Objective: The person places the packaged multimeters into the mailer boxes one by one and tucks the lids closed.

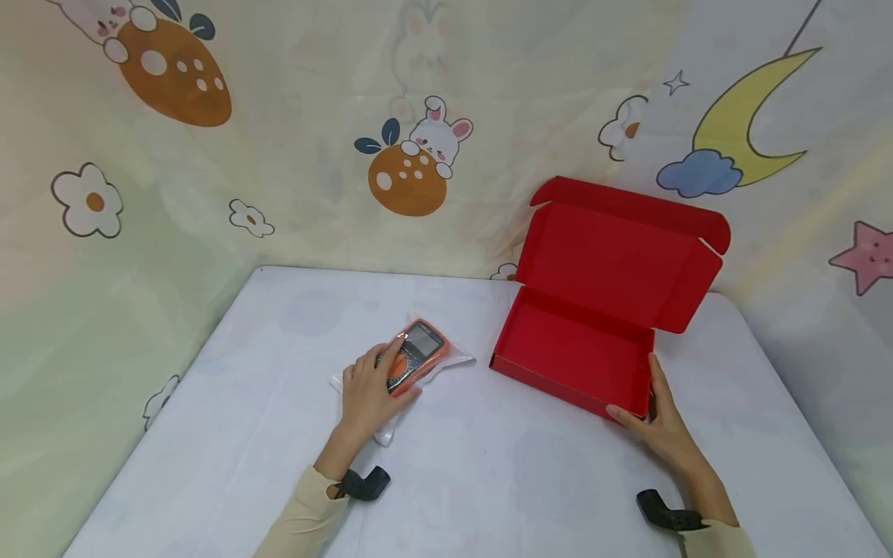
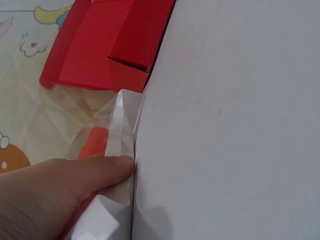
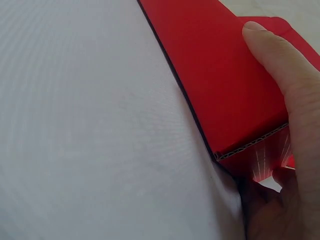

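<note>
White-covered table: carries all items. Red corrugated cardboard mailer box: on the table's right side, lid raised. Right hand: thumb on the front wall, fingers curled round the near right corner, gripping it. Left hand: fingers and thumb grip the bagged meter across its width. Clear plastic bag: loose edges project around the meter. Orange-cased digital multimeter: face up inside the bag, left of the box and apart from it. Risks, in judgement: slick film could let the meter slip if lifted; hard squeezing could buckle the box corner.
</note>
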Motion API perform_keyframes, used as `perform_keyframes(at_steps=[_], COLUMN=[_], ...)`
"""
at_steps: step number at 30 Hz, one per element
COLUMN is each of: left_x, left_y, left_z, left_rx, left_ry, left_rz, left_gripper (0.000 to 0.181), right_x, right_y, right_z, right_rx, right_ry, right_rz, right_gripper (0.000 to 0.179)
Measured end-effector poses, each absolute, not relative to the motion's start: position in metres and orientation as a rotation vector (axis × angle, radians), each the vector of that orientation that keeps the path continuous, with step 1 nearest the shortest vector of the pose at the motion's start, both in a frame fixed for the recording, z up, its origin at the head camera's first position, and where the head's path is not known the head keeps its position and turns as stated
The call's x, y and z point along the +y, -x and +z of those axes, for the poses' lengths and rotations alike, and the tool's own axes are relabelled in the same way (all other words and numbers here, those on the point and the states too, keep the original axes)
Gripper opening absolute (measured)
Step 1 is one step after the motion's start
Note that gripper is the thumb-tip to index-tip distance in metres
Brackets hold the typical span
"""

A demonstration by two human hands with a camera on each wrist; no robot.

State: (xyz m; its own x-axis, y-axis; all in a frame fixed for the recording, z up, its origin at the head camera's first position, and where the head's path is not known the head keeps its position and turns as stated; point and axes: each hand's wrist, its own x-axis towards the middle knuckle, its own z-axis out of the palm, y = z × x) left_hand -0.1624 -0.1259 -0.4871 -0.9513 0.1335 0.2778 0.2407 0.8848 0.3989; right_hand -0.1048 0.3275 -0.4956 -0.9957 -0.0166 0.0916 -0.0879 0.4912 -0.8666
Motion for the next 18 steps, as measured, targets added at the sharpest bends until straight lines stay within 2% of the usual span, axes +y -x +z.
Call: perform_keyframes(at_steps=[8, 18], left_x=[-0.1261, -0.1298], left_y=[0.1654, 0.1641], left_z=[-0.4838, -0.4834], left_rx=[-2.760, -2.720], left_ry=[0.269, 0.279], left_rz=[-0.769, -0.828], left_gripper=[0.074, 0.071], right_x=[0.3287, 0.3290], right_y=[0.1062, 0.1050], right_z=[-0.4953, -0.4967], right_rx=[-2.622, -2.632], right_ry=[-0.113, -0.079], right_rz=[1.571, 1.578], right_gripper=[0.114, 0.113])
